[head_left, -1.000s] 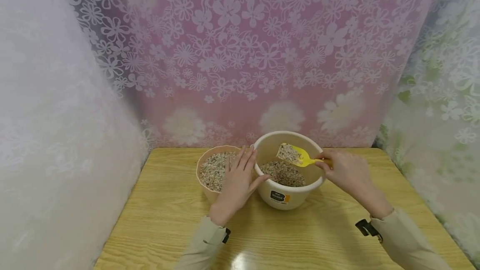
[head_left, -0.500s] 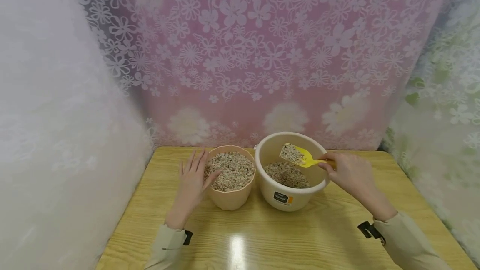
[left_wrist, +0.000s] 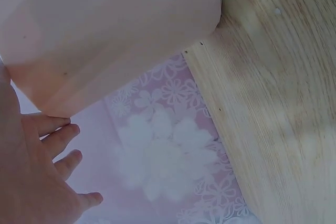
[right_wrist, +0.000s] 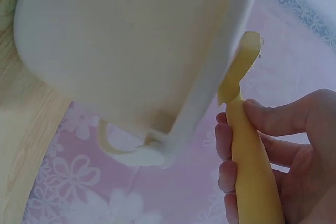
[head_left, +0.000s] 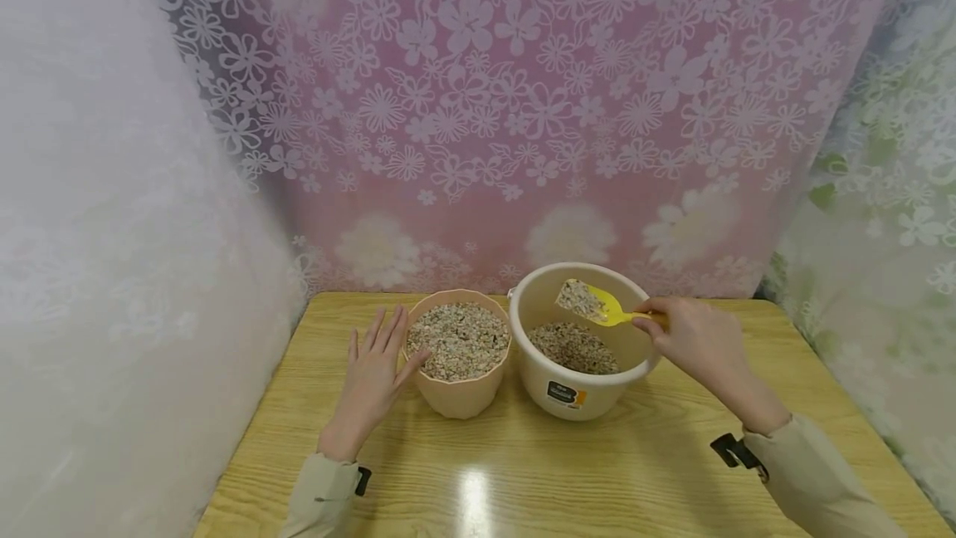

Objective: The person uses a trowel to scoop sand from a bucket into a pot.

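R hand [head_left: 695,340] grips yellow scoop [head_left: 611,308] w/ granule load [head_left: 578,299], over off-white bucket [head_left: 608,397]. L hand [head_left: 369,378] spread, holding nothing, at rim of granule-filled peach pot [head_left: 459,397].

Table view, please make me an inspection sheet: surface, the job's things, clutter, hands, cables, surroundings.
Surface: wood-grain table, one bright glare.
Job's things: pot nearly full of granules; bucket holding granules at a lower level; yellow scoop, loaded, over the bucket.
Clutter: a few tiny specks on the table.
Hands: left hand beside the pot, thumb at its rim; right hand grips the scoop's handle.
Cables: nothing seen.
Surroundings: flowered sheet behind, pale sheets both sides.
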### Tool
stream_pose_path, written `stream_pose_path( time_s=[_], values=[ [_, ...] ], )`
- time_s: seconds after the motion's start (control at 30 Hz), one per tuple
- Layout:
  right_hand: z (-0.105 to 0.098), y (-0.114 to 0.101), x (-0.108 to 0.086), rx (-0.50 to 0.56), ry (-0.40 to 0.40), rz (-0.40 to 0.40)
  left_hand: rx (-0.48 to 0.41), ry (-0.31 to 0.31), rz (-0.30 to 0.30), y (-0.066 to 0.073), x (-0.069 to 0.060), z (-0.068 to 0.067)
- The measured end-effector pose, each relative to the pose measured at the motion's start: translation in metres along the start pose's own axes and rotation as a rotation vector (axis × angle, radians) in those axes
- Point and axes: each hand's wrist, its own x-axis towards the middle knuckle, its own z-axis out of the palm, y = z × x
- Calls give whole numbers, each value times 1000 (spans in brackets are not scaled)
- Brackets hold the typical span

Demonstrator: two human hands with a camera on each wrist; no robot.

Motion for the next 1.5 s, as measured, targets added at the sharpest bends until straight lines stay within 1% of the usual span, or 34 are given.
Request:
stream_pose_path(
  time_s=[0.2, 0.37, 0.43, 0.53, 0.7, 0.87, 1.03, 1.13, 1.3, 1.5],
  values=[
    [-9, -14, 10, -19, -25, -19, 3, 2, -3, -2, 0, 1],
    [-16, -32, 23, -48, -27, -61, -7, 10, -1, -2, -1, 0],
    [-16, -41, 28, -43, -26, -71, -10, 7, -1, -1, 0, 1],
    [-15, -53, 36, -16, -52, -83, -15, -2, -5, 0, 0, 1],
    [-12, -76, 50, 1, -111, -146, -22, -11, -4, 0, 1, 2],
    [-4, -99, 67, -37, -158, -210, -29, -13, -9, -1, 1, 2],
    [9, -118, 82, -112, -225, -268, -43, -4, -11, 0, 0, 1],
    [18, -127, 87, -165, -252, -319, -44, 1, -12, 0, 0, 1],
    [31, -141, 91, -205, -267, -371, -48, -7, -23, 2, 0, 1],
    [37, -159, 95, -232, -265, -376, -63, 5, -20, 2, -1, 1]
  ],
)
